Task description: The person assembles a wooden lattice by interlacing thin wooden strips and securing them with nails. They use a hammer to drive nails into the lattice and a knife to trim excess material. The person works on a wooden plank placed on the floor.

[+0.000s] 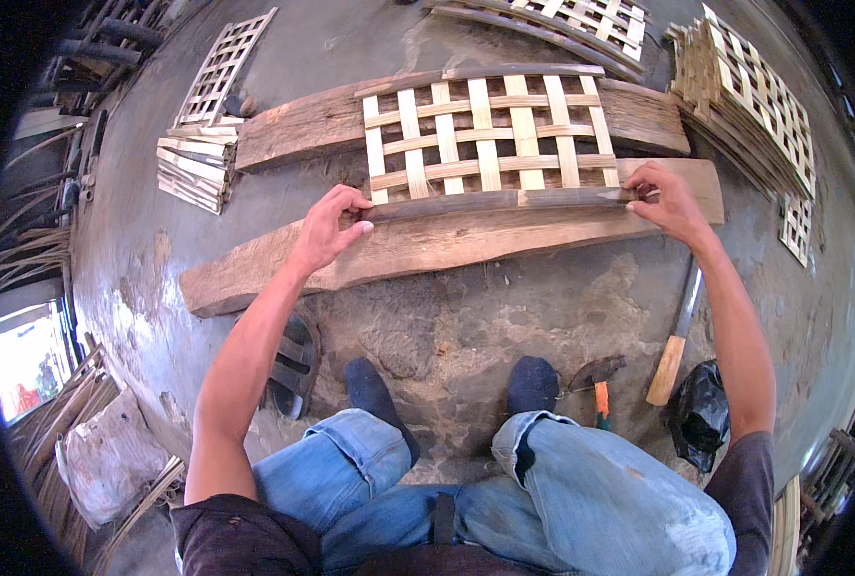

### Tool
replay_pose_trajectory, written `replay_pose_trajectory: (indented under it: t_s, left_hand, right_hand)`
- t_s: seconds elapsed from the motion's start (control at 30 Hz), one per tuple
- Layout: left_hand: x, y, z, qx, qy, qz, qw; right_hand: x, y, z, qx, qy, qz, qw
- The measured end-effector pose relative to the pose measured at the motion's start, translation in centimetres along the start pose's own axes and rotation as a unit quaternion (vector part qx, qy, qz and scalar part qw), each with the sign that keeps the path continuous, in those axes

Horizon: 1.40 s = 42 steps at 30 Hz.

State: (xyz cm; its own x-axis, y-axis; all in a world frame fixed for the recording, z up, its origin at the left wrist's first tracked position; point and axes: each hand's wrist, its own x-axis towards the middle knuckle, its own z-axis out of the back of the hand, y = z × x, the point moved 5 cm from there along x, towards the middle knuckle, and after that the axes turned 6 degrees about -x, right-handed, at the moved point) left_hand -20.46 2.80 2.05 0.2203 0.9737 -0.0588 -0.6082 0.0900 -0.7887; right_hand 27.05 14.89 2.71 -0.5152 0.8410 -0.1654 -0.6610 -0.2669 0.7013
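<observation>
A lattice panel woven from pale split bamboo strips (pixel 486 163), with dark strips along its near and far edges, lies across two thick timber planks. My left hand (pixel 331 228) grips the left end of its near edge strip, fingers curled over and thumb below. At the right end, my right hand (pixel 674 204) pinches the same strip between bent fingers and thumb. Under that edge is the near plank (pixel 446 237); the far plank (pixel 302 130) supports the other side.
Finished-looking lattice panels are stacked (pixel 763 115) at the right. Cut strips (pixel 195 165) form a pile at the left. Near my feet lie a hammer (pixel 600 384), a wooden-handled blade (pixel 670 360), a black plastic bag (pixel 702 418) and a sandal (pixel 295 367).
</observation>
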Motion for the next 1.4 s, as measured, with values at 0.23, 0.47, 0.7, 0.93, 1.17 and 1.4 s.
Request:
replay_pose_trajectory:
  t_s: [0.23, 0.47, 0.7, 0.93, 1.17, 1.4]
  left_hand:
    - [0.0, 0.6, 0.1, -0.004, -0.005, -0.002, 1.0]
    - [0.1, 0.6, 0.1, -0.004, -0.003, 0.012, 1.0]
    - [0.1, 0.3, 0.2, -0.004, 0.008, 0.006, 1.0]
    - [0.2, -0.1, 0.2, 0.028, 0.008, -0.011, 1.0]
    - [-0.1, 0.4, -0.2, 0.012, -0.005, -0.02, 1.0]
    - [0.0, 0.4, -0.3, 0.035, -0.005, -0.029, 0.999]
  right_hand:
    - [0.1, -0.5, 0.0, 0.013, 0.004, -0.006, 1.0]
    - [0.1, -0.7, 0.1, -0.017, 0.022, -0.011, 1.0]
    - [0.1, -0.1, 0.2, -0.025, 0.009, -0.015, 1.0]
    - [0.1, 0.3, 0.4, -0.036, 0.008, -0.021, 0.999]
    - [-0.1, 0.4, 0.4, -0.059, 0.016, 0.001, 0.998]
    - [-0.1, -0.5, 0.5, -0.045, 0.027, -0.019, 0.998]
